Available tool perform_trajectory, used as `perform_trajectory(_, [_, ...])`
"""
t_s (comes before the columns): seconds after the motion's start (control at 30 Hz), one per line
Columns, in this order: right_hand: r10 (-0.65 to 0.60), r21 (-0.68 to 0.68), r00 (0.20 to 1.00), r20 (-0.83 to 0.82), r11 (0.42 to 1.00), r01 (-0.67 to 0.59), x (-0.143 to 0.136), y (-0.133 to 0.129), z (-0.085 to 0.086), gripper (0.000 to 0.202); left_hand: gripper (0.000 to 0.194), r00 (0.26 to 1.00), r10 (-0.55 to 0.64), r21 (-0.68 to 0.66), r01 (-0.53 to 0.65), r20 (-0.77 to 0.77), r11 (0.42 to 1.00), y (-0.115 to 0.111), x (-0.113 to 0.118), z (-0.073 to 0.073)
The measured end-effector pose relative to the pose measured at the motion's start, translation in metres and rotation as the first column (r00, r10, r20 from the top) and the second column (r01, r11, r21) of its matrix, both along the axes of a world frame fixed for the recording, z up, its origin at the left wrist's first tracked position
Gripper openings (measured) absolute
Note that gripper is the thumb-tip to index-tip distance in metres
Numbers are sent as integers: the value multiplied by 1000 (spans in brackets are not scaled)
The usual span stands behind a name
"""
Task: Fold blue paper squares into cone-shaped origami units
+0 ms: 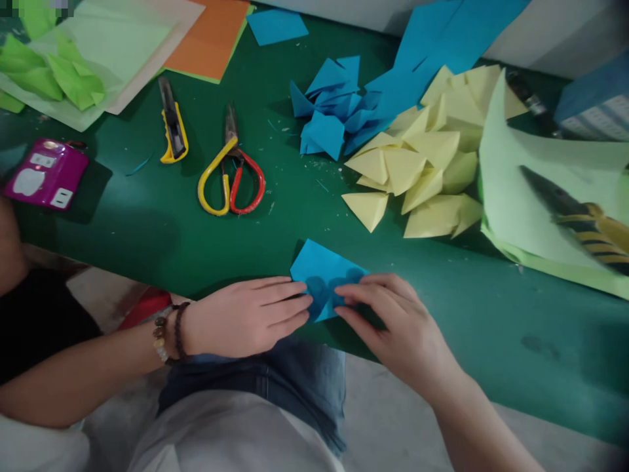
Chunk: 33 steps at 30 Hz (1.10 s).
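A small piece of blue paper (325,265) lies near the front edge of the green table, its lower side folded or creased. My left hand (250,314) rests with fingers stretched out flat, the fingertips against the paper's left side. From the right, my right hand (393,314) has thumb and fingers drawn together at the paper's lower right edge, gripping it. The fingers hide part of that edge. Beyond the paper lie scissors (233,157) with one yellow and one red handle, and a yellow utility knife (173,124).
Folded blue pieces (339,105) and a heap of folded yellow pieces (417,164) sit behind. Pliers (580,216) rest on pale green sheets (555,157) at right. A purple power socket block (46,174) is at left, near another person's arm (7,249). Orange paper (206,39) lies behind.
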State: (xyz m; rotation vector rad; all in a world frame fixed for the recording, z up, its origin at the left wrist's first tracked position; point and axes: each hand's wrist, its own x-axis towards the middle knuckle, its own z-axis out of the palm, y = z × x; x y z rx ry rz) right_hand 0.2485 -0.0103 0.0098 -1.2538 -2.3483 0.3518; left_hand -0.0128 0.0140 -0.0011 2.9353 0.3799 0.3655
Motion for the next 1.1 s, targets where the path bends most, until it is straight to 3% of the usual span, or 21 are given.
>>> perform_trajectory(0.2, [24,-2,999,47,1000,-24,-8,2,3,6,25,998,-7,-15,8,70,1000,2,0,0])
perform_trajectory(0.5, [51,4,997,65,999,-52,-12,4,5,12,32,998,-14,-126,23,69,992,4,1,3])
perform_trajectory(0.63, [53,4,996,78,999,-54,-13,5,6,12,40,1000,-10,-118,12,16,993,4,4,5])
perform_trajectory(0.77, [44,-7,996,73,999,-43,-14,5,6,10,36,999,-8,-129,4,-31,992,4,4,6])
perform_trajectory(1.1, [23,-21,998,55,1000,-22,-14,3,6,9,35,999,-17,-150,12,-28,989,8,5,8])
